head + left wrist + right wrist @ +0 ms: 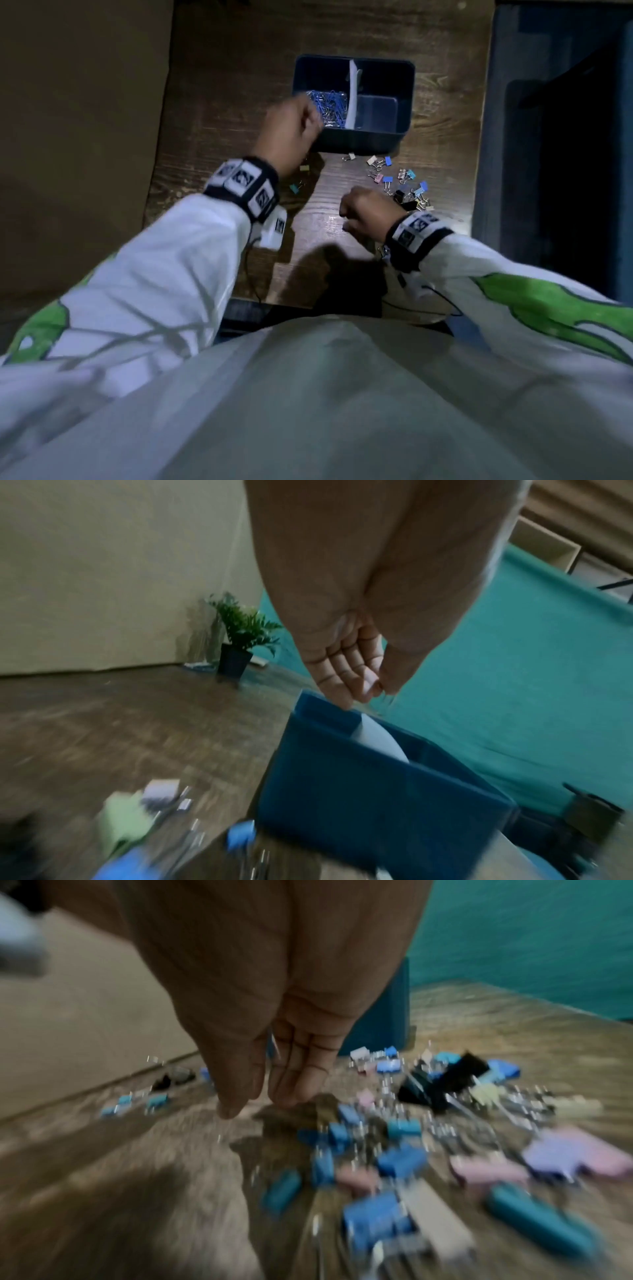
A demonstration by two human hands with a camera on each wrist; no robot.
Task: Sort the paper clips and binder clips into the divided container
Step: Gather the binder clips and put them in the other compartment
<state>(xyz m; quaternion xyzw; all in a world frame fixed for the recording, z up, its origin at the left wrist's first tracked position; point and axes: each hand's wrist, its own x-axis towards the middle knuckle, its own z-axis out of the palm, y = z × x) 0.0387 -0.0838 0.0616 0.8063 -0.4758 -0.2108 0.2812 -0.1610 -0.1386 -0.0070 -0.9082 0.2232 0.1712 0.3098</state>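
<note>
Lowest in the head view are white sleeves (161, 274) with green print; the wrist bands (245, 186) carry black-and-white square markers, no readable writing. At centre right, the right hand (364, 214) hangs over the wooden table (219, 113), fingers (298, 1080) straight and close together, thumb beside them, holding nothing I can make out; binder clips (402, 181) lie scattered just beyond it. Higher, the left hand (291, 133) hovers at the blue box (404, 99), fingers (346, 666) loosely curled toward the thumb, its contents unclear; paper clips (330, 106) fill the box's left compartment beside the white divider (352, 99).

Paper clips (328, 104) lie in the container's (404, 102) left compartment; binder clips (399, 180) apparently scattered before it.
</note>
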